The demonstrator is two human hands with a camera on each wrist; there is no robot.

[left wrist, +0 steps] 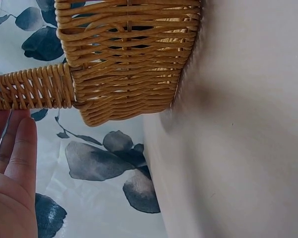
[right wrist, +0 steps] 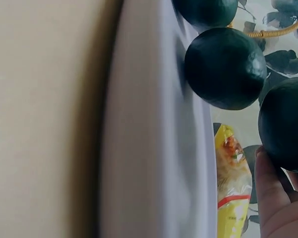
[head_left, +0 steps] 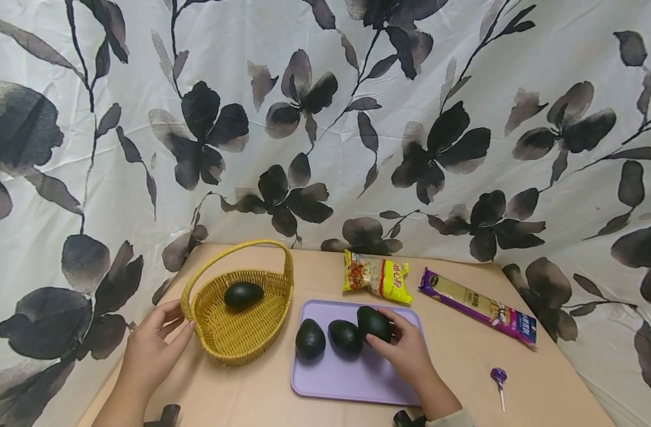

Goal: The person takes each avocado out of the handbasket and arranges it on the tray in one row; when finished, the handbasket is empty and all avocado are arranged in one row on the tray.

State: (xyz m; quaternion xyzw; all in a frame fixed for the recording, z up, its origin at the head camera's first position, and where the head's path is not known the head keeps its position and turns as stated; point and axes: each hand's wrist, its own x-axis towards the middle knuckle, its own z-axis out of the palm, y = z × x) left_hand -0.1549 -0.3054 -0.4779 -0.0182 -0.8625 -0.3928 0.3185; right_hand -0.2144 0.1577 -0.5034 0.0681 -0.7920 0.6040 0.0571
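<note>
My left hand (head_left: pixel 155 347) holds the handle of a yellow wicker basket (head_left: pixel 240 356) at its left side; in the left wrist view the fingers meet the woven handle (left wrist: pixel 34 89). Inside the basket lies one dark green avocado (head_left: pixel 243 295). With thumb and fingers, my right hand (head_left: pixel 405 350) grips another avocado (head_left: pixel 374 323) over the right half of a lilac tray (head_left: pixel 352 382). Two more avocados rest on the tray, one at its left (head_left: pixel 310 339) and one in the middle (head_left: pixel 345 338). The right wrist view shows the gripped avocado (right wrist: pixel 287 124) raised off the tray.
Behind the tray lies a yellow food packet (head_left: pixel 378 277). A long purple packet (head_left: pixel 480 307) is at the right, with a purple lollipop (head_left: pixel 498 376) nearer the front. A floral cloth (head_left: pixel 325 148) hangs along the table's back edge.
</note>
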